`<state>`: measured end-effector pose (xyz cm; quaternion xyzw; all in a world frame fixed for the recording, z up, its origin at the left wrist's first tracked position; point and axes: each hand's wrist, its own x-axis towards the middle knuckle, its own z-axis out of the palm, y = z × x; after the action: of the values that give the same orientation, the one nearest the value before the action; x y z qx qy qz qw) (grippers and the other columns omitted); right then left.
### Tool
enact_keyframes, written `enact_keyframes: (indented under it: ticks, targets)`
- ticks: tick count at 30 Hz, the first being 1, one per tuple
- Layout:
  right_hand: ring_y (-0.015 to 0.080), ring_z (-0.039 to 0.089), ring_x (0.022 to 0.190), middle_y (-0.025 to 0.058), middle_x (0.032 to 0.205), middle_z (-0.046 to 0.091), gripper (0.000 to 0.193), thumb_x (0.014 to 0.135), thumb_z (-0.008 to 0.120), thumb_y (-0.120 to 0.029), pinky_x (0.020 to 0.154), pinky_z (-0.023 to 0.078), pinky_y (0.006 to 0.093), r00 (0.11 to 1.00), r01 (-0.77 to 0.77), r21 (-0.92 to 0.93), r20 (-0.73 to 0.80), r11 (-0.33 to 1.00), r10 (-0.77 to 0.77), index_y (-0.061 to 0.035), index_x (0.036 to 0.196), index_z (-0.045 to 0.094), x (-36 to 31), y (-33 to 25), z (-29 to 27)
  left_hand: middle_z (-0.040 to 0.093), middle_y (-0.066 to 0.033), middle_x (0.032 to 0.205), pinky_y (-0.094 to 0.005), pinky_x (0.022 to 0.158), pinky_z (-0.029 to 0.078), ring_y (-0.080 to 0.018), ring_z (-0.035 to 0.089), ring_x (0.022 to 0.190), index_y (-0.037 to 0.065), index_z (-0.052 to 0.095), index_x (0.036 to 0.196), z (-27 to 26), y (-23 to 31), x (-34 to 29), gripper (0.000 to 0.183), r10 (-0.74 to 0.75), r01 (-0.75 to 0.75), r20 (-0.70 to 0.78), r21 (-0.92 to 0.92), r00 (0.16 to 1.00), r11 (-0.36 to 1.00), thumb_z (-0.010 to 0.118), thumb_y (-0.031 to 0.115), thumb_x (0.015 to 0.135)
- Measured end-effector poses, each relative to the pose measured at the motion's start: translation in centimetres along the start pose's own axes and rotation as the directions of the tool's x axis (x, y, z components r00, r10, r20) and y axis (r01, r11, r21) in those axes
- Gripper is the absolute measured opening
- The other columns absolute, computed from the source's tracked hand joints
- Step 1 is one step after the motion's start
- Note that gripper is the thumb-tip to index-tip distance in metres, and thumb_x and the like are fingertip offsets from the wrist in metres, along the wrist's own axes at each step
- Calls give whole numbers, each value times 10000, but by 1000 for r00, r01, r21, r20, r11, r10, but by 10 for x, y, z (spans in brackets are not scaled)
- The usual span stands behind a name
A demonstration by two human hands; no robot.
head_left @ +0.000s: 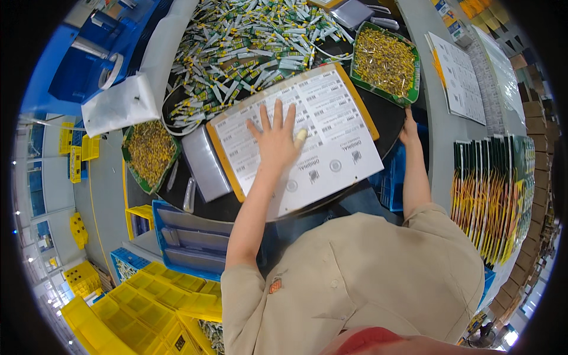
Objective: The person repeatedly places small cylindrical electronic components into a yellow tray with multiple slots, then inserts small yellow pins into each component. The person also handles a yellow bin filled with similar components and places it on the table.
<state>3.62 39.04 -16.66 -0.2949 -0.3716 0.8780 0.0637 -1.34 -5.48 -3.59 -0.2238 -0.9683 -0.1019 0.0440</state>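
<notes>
While a green tray of yellow parts [149,151] sits at far left, the left hand [276,137] lies flat, fingers spread, on the white label sheet [331,127]; the right hand [409,131] grips the round black table's edge [387,121].

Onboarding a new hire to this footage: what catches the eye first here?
The left hand lies flat, fingers spread, on a white label sheet at the centre of the dark table. Behind it sprawls a big heap of small green-and-white packets, flanked by two green trays of yellow pieces. The right hand rests at the table's right edge.
</notes>
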Motion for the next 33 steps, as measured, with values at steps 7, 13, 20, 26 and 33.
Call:
enact_keyframes:
  ticks: [7,13,20,26,33]
  targets:
    - [276,657,1043,111,1183,671,517,991,551,-478,899,555,417,981,164,60,-118,985,-156,-33,1254,586,-45,44,17,176,-153,1634,-713,1134,13,-399,105,1506,239,288,1557,-3,-27,-7,705,-21,17,126,31,992,999,393,594,958]
    - [242,694,849,141,1016,697,458,1006,540,-419,741,579,368,976,-168,-167,-170,972,140,1,1177,609,-184,134,39,207,-163,1623,-663,1166,36,-387,119,1507,129,150,1585,-32,-80,-9,816,-140,107,204,164,969,981,420,575,957]
    - [172,703,751,125,880,729,227,994,566,-144,698,560,288,701,177,-856,456,485,549,50,997,684,-285,76,123,492,-238,1420,-460,1051,390,-416,475,1283,45,338,1508,-80,-76,-32,621,-96,-1,-388,-241,917,970,550,310,988]
    - [180,652,750,113,864,701,189,971,593,-168,707,523,304,610,776,-542,775,322,-165,-8,1006,688,-178,20,212,704,-125,1057,-341,897,507,-202,655,1010,9,637,1215,-64,23,-208,482,363,639,716,-697,597,324,504,431,1024]
    - [380,385,1366,85,1521,398,442,915,618,-415,1088,298,625,205,879,-210,977,-427,-59,-287,1335,576,-35,90,348,519,-142,1393,-496,1106,381,-312,497,1283,94,433,1415,49,22,-267,518,-630,-60,384,-822,675,-566,477,432,1025]
